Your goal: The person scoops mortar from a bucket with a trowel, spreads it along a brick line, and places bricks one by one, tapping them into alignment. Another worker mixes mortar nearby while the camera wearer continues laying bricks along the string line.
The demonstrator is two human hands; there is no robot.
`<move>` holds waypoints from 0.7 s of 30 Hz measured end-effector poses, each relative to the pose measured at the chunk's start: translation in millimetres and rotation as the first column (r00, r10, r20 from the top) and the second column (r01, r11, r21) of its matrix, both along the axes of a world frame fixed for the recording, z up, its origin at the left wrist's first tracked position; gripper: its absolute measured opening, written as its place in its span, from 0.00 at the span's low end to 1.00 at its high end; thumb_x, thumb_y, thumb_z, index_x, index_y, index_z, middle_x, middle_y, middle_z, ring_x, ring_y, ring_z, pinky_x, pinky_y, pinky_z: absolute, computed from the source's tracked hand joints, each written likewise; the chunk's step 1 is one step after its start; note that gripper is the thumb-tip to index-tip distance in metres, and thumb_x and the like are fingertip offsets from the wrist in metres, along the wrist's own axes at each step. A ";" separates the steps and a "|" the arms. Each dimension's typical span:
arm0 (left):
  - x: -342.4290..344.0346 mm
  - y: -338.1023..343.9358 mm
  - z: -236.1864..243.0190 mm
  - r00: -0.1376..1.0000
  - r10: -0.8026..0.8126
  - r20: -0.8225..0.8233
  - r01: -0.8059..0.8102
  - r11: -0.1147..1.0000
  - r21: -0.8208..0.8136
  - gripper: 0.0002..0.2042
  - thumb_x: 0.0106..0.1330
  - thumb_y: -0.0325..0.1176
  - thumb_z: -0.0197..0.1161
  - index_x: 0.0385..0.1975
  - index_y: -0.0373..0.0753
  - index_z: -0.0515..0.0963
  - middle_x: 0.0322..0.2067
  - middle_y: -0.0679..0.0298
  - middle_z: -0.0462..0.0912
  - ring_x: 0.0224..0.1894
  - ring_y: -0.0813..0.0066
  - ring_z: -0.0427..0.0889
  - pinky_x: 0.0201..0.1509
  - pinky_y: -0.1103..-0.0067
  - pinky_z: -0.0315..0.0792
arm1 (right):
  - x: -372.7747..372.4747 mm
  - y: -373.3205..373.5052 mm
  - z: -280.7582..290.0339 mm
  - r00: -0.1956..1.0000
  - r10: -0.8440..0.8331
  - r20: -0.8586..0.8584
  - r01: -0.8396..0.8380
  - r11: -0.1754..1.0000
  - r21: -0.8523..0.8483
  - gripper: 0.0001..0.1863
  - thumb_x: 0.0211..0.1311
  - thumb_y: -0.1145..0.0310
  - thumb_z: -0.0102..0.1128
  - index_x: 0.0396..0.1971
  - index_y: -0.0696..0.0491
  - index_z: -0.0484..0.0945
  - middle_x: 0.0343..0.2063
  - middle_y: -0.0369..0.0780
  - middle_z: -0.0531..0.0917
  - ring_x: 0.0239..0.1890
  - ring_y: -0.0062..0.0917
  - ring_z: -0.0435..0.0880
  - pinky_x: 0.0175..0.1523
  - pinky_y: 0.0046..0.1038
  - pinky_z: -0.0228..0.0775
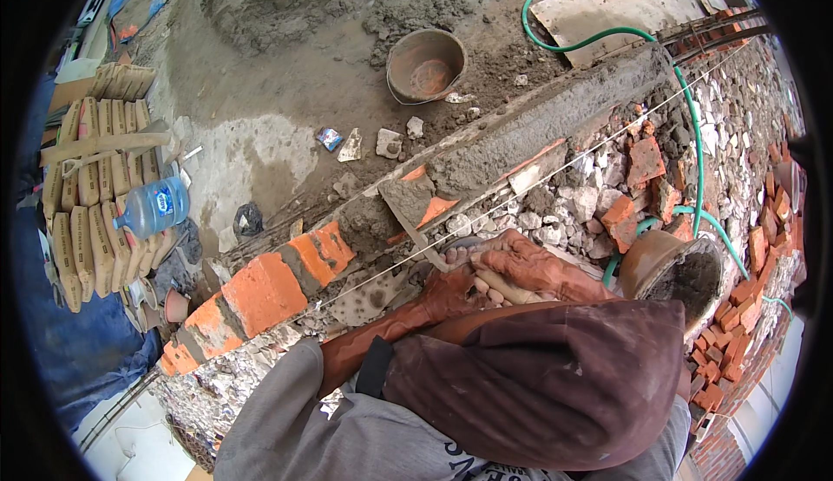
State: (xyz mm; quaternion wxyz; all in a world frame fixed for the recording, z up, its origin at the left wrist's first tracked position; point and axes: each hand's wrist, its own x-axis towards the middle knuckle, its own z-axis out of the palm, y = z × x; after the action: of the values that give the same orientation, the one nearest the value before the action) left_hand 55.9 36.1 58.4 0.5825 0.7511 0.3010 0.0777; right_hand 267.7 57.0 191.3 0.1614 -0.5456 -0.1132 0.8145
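Note:
A trowel (403, 205) has its flat blade against the wet mortar on top of a low brick wall (265, 290). Its bent shank runs down toward my two hands, which are close together. My left hand (449, 292) is closed round the pale handle near the shank. Over the same handle curl the fingers of my right hand (542, 270), partly covering it. Grey mortar (555, 117) lies in a long bed along the wall top beyond the blade. A taut white string (568, 164) crosses just above my hands.
A mortar bucket (672, 277) tilts at my right, beside rubble and broken bricks (646, 162). Another bucket (425, 66) stands across the wall near spread mortar. A green hose (698, 134) winds at right. Stacked bags (91, 247) and a large water bottle (156, 207) are at left.

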 end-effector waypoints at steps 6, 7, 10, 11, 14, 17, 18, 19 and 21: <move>2.5 1.9 -4.5 0.973 -0.126 -0.192 0.153 0.979 0.131 0.29 0.52 0.64 0.65 0.41 0.45 0.83 0.40 0.61 0.82 0.47 0.56 0.76 0.49 0.59 0.60 | 44.1 -20.3 27.3 0.683 0.058 0.728 -0.711 0.282 0.644 0.18 0.69 0.62 0.60 0.52 0.55 0.71 0.39 0.38 0.80 0.36 0.19 0.80 0.43 0.24 0.75; 2.8 2.1 -3.0 0.977 -0.112 -0.179 0.140 0.978 0.153 0.29 0.52 0.65 0.65 0.41 0.45 0.83 0.42 0.61 0.82 0.47 0.55 0.76 0.49 0.58 0.61 | 43.4 -20.8 26.8 0.645 -0.120 0.754 -0.749 0.092 0.656 0.19 0.68 0.64 0.60 0.53 0.56 0.70 0.39 0.39 0.80 0.38 0.21 0.80 0.43 0.24 0.75; 1.7 2.5 -2.6 0.968 -0.126 -0.215 0.159 0.976 0.146 0.30 0.53 0.65 0.64 0.43 0.45 0.82 0.49 0.59 0.80 0.50 0.53 0.75 0.52 0.56 0.62 | 37.1 -25.1 20.7 0.815 0.094 0.571 -0.434 0.752 0.496 0.20 0.67 0.66 0.60 0.56 0.57 0.70 0.41 0.40 0.80 0.44 0.28 0.80 0.47 0.26 0.75; 0.5 1.6 -5.1 0.952 -0.171 -0.255 0.198 0.976 0.087 0.31 0.54 0.65 0.63 0.45 0.44 0.82 0.52 0.57 0.78 0.51 0.51 0.75 0.53 0.55 0.62 | 33.8 -26.4 15.6 0.872 0.131 0.471 -0.340 0.856 0.391 0.20 0.67 0.65 0.59 0.56 0.56 0.70 0.41 0.41 0.80 0.44 0.30 0.80 0.48 0.27 0.75; -4.5 -9.0 -21.1 0.984 -0.058 -0.167 0.125 0.896 0.427 0.33 0.55 0.65 0.61 0.51 0.45 0.79 0.58 0.53 0.75 0.57 0.48 0.73 0.59 0.52 0.61 | 23.0 -30.9 -2.9 0.706 0.318 0.632 -0.684 0.538 0.493 0.20 0.69 0.61 0.56 0.56 0.56 0.72 0.41 0.43 0.81 0.42 0.34 0.81 0.49 0.31 0.75; -9.2 -29.2 -43.7 0.978 0.046 -0.202 0.098 0.757 0.647 0.34 0.57 0.62 0.58 0.59 0.46 0.73 0.59 0.49 0.72 0.61 0.45 0.70 0.66 0.51 0.56 | 9.3 -26.6 -26.6 0.773 0.254 0.581 -0.630 0.207 0.748 0.21 0.69 0.58 0.54 0.55 0.55 0.73 0.37 0.47 0.80 0.39 0.42 0.82 0.47 0.37 0.75; -10.8 -35.0 -50.2 0.988 0.074 -0.133 0.013 0.831 0.556 0.34 0.58 0.62 0.58 0.60 0.46 0.73 0.59 0.49 0.72 0.61 0.45 0.70 0.66 0.50 0.56 | 4.8 -25.3 -31.5 0.797 0.281 0.535 -0.599 0.248 0.761 0.20 0.68 0.59 0.55 0.54 0.55 0.73 0.37 0.47 0.80 0.39 0.42 0.81 0.47 0.37 0.75; -12.4 -39.6 -54.9 0.992 0.116 -0.058 -0.078 0.893 0.443 0.35 0.58 0.62 0.58 0.61 0.46 0.72 0.59 0.48 0.72 0.61 0.44 0.69 0.66 0.49 0.56 | -1.0 -23.4 -35.6 0.817 0.324 0.477 -0.569 0.326 0.755 0.20 0.68 0.60 0.55 0.54 0.56 0.73 0.37 0.47 0.79 0.39 0.41 0.81 0.47 0.37 0.74; -13.2 -41.7 -59.9 0.997 0.064 -0.052 -0.051 0.975 0.217 0.34 0.58 0.62 0.58 0.59 0.46 0.73 0.59 0.49 0.72 0.61 0.44 0.69 0.65 0.49 0.56 | -11.6 -17.3 -38.5 0.833 0.366 0.414 -0.546 0.430 0.719 0.19 0.67 0.61 0.55 0.53 0.57 0.72 0.36 0.48 0.79 0.40 0.41 0.80 0.47 0.38 0.73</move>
State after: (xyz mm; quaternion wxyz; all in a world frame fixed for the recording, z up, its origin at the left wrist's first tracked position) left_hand 42.7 -5.6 -1.5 0.4861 0.8027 0.3292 0.1047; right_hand 256.0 39.7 152.8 0.1541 -0.4330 -0.6335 0.6225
